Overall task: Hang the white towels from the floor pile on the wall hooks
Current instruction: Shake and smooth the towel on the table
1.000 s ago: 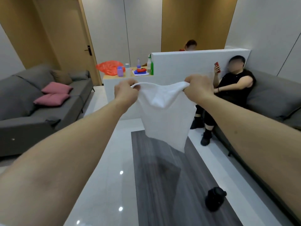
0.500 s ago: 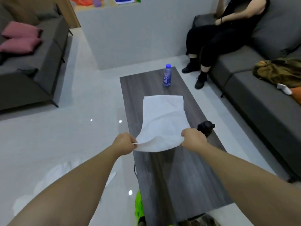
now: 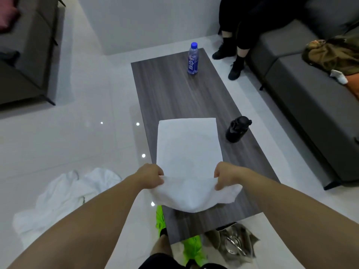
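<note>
Left hand [image 3: 150, 176] and right hand [image 3: 226, 176] each pinching the near edge of a white cloth towel [image 3: 187, 152], far half flat on the dark wooden worktop [image 3: 174, 94]; blue bottle [image 3: 193, 59] at 12 o'clock.

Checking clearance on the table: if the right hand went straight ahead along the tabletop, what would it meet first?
Likely the black bottle, which stands ahead of the right hand and slightly to its right. The hand grips the white towel. With one view, depth and exact line are unclear; it might pass just left of the bottle.

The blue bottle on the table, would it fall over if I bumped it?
Probably, yes. The blue bottle stands upright, tall and narrow, so a bump likely tips it. Its round body would probably roll across the smooth table afterwards.
</note>
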### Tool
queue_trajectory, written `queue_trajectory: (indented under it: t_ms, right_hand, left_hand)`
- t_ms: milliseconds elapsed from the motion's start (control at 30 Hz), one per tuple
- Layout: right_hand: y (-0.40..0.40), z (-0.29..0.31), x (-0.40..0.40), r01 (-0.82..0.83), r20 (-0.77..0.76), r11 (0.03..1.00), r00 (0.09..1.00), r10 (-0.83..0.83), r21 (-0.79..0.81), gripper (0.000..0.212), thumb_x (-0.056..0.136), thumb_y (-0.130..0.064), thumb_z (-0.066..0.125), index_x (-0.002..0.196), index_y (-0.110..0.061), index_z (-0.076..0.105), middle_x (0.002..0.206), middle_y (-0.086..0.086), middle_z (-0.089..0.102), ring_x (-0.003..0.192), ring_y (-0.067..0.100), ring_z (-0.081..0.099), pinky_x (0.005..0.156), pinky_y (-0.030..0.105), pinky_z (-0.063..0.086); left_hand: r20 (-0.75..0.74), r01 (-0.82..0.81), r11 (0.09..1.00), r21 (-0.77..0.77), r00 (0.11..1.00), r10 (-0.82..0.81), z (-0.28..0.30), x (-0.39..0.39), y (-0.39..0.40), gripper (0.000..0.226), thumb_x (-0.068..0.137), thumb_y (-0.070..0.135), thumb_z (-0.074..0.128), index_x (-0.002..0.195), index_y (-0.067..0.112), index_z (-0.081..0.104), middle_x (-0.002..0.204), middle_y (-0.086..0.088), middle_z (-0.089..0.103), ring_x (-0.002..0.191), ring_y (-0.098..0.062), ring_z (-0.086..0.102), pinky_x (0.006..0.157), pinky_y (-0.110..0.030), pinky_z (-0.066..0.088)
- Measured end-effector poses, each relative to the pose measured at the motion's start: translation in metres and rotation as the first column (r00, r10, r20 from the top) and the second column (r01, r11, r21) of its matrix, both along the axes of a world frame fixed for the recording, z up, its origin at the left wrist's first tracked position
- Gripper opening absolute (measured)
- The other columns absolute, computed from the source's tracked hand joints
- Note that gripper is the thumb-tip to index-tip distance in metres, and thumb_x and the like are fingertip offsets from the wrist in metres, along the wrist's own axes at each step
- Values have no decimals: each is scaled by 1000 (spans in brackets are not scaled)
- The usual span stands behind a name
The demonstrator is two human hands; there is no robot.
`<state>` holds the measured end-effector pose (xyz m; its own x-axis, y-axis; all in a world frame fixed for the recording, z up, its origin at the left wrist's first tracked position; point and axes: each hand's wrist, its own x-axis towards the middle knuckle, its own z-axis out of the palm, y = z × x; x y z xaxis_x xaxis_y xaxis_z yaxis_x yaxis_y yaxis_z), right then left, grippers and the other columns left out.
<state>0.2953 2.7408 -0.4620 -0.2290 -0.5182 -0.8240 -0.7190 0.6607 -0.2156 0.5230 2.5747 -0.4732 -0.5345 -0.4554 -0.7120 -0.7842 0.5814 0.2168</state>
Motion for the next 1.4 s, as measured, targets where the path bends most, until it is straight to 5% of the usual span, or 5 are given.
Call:
queue_trajectory:
  t_ms: [200,367,667,900,1400]
  right_hand:
    - [-8,-11,-19,130,-46,980,989,-138,-148,23,85,-21,72,103,-7,68,102,6,63,92,22,61,65,26,44]
    - [-18,-19,-41,286,-112,911,937,-331,-298,43,82,-34,77,61,-12,46,63,0,52,57,17,49,49,28,34]
    - [-68,-63,-87,482,-126,814,831,-542,-325,24,80,-8,56,57,-14,55,65,5,61,71,29,63,55,25,41]
    - [-128,-116,-106,601,-115,671,702,-702,-434,15,89,-11,62,95,-18,74,93,8,71,88,30,65,69,28,46]
    - [-213,-213,-186,615,-223,577,557,-800,-537,19,96,-26,63,101,-11,72,96,14,71,95,35,65,79,37,51]
  left_hand:
    - [-170,-235,964,-122,962,213,1,-7,-11,22,93,24,53,100,15,72,99,-6,68,91,-23,57,71,-26,39]
    - [-248,-378,910,-172,910,332,-11,-19,-34,21,93,28,55,105,22,71,105,-7,67,103,-30,60,77,-27,40]
    - [-267,-362,914,-182,913,308,-53,-66,-117,16,92,32,59,96,23,72,101,-10,69,98,-32,61,74,-28,38]
    - [-289,-403,902,-157,892,348,-94,-104,-175,16,94,30,58,83,22,67,81,-5,61,85,-28,57,69,-29,36]
    - [-374,-517,852,-83,809,454,-203,-177,-257,25,97,35,57,105,14,70,90,-3,64,85,-25,58,76,-33,46]
